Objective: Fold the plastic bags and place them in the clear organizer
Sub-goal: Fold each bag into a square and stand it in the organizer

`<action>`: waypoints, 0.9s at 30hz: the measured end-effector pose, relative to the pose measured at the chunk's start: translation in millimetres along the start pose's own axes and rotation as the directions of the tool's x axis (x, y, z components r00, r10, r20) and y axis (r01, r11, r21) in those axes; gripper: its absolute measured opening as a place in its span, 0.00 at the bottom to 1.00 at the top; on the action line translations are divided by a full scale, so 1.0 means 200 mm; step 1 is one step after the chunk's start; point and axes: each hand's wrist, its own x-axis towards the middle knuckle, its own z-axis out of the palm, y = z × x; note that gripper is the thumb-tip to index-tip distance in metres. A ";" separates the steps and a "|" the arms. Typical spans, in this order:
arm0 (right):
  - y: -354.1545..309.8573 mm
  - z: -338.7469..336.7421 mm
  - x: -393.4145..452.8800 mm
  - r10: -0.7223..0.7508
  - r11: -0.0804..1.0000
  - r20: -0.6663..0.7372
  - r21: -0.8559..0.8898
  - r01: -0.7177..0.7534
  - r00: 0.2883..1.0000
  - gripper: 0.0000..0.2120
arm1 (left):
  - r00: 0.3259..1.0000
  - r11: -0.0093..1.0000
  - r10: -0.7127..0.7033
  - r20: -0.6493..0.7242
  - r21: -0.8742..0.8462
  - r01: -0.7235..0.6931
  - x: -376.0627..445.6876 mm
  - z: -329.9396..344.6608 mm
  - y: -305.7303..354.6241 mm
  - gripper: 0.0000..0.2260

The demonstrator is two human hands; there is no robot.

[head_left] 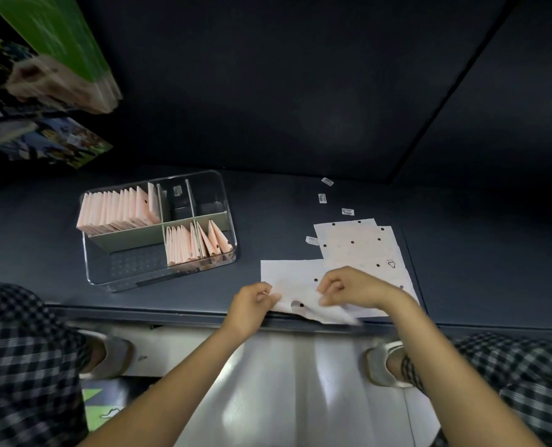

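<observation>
A pale plastic bag with black dots lies at the front edge of the dark table, its near edge lifted and creased. My left hand pinches that edge on the left, and my right hand pinches it on the right. A stack of flat unfolded bags lies just behind and to the right. The clear organizer stands to the left, apart from my hands. Its back left compartment holds several folded pink bags, and the front right one holds several more folded bags.
Small white barcode labels are scattered behind the stack. Boxes and books lean at the far left. The table's front edge runs just under my wrists, with my checked trousers and sandalled feet below it.
</observation>
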 end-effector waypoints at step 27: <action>0.24 0.14 0.37 0.252 0.967 -0.644 0.204 -0.155 0.723 0.08 | 0.904 0.290 0.204 0.377 0.859 -0.423 -0.04 0.08 -0.31 0.29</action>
